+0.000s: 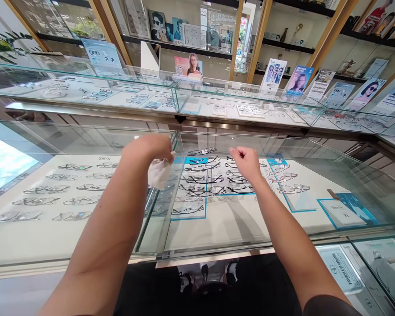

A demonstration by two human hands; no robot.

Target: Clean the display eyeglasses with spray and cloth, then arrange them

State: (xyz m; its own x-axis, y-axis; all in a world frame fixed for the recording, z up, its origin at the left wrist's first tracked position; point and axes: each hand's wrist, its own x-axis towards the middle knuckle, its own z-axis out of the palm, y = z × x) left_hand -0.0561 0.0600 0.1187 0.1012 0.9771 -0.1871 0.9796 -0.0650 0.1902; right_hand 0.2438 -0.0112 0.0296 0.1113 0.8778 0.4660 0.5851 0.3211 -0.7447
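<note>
My left hand (151, 148) is closed on a pale cleaning cloth (159, 173), which hangs below the fingers near the glass divider of the display case (164, 232). My right hand (245, 160) is curled into a loose fist over the right part of the case, with the thumb pointing left. Whether anything is inside that fist cannot be seen. Beneath the glass lie rows of eyeglasses (202, 179), several dark-framed ones between my hands. More eyeglasses (46, 189) lie to the left, and pinkish pairs (294, 188) to the right of my right forearm.
A second glass counter (217, 94) runs across behind, with upright advertising cards (299, 79) on top. Wall shelves (184, 46) stand beyond. A white card (342, 213) lies in the case at right, and a framed notice (339, 267) lies lower right.
</note>
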